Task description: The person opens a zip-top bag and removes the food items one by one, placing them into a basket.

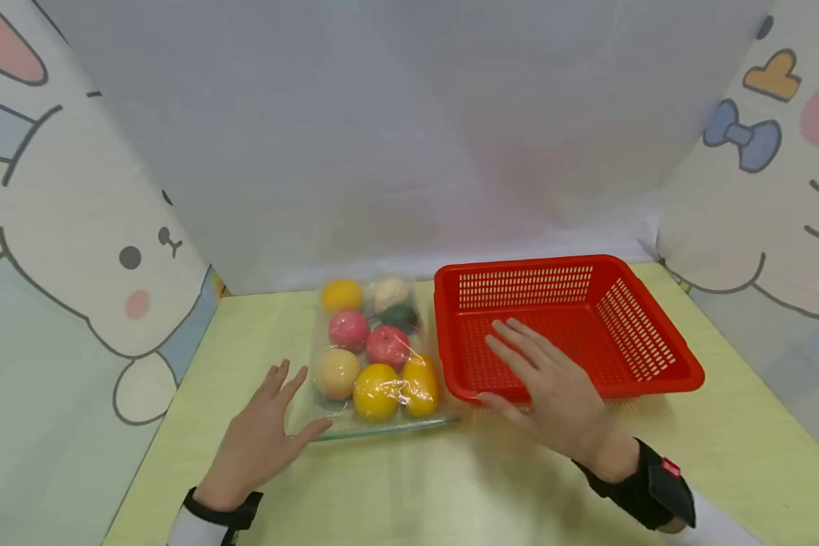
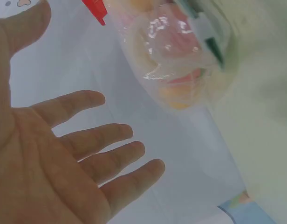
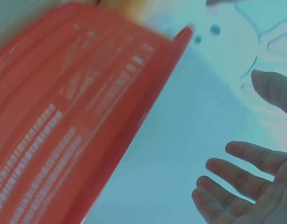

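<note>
A clear plastic bag (image 1: 350, 429) lies on the table, holding several round fruits and vegetables, among them a yellow fruit (image 1: 376, 393), a pink fruit (image 1: 387, 346) and a dark green one (image 1: 399, 317). Its seal strip faces the near side. My left hand (image 1: 259, 432) hovers just left of the bag, fingers spread and holding nothing; the left wrist view shows its bare palm. To the right stands a red plastic basket (image 1: 532, 322) with slotted walls and nothing inside. My right hand (image 1: 560, 394) is above the basket's near rim with straight fingers, apart from it in the right wrist view.
The pale yellow-green table (image 1: 409, 493) stretches toward the front. A white wall panel (image 1: 409, 152) closes the back, and side panels with cartoon animals stand left and right. Black straps (image 1: 644, 485) circle both wrists.
</note>
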Tool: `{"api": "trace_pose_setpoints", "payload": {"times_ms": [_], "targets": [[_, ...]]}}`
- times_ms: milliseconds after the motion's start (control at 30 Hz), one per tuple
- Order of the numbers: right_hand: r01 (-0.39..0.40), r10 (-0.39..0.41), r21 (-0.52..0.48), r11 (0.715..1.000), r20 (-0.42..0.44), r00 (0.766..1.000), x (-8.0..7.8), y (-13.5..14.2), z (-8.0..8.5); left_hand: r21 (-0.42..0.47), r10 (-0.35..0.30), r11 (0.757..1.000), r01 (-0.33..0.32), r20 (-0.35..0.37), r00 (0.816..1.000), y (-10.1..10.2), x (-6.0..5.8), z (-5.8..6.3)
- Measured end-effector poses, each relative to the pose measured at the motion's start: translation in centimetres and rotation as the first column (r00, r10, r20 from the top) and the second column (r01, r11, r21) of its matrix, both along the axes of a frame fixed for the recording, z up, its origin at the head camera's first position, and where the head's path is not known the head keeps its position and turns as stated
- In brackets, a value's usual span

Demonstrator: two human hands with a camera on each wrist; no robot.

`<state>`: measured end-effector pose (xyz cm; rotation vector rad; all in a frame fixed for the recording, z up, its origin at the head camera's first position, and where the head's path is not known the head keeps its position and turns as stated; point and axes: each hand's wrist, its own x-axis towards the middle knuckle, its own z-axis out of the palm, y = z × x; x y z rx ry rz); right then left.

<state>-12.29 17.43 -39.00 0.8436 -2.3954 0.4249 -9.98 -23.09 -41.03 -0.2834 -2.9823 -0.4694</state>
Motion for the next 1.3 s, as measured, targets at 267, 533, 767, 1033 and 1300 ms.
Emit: {"api": "trace_pose_setpoints", "payload": {"times_ms": [267,533,767,1033,1300], "targets": [[-0.279,0.287,0.185,0.942,-0.018,0.958,1.0,-6.4,-1.1,0.054,0.099,0.993,-0.109,0.163,0.982,-1.8,1.4,-1.5],[-0.313,0.332,0.49,0.813,0.05,0.942,0.8,-9.5,-4.2,0.121,0.073,0.988,-0.098,0.191,0.979,-1.2,0.8,-3.0],[-0.195,0.231,0.588,0.785,0.014,0.973,0.7,-10.5,-5.3,0.059,0.075,0.994,-0.088,0.194,0.978,-0.3,0.3,-3.2],[-0.082,0.192,0.594,0.8,-0.124,0.974,0.2,-11.0,-6.7,0.015,0.051,0.999,-0.053,0.081,0.995,0.1,0.4,-3.2],[-0.068,0.15,0.611,0.789,-0.084,0.985,-0.2,-10.8,-6.7,0.143,0.059,0.988,-0.06,0.012,0.998,-0.3,0.7,-2.2]]}}
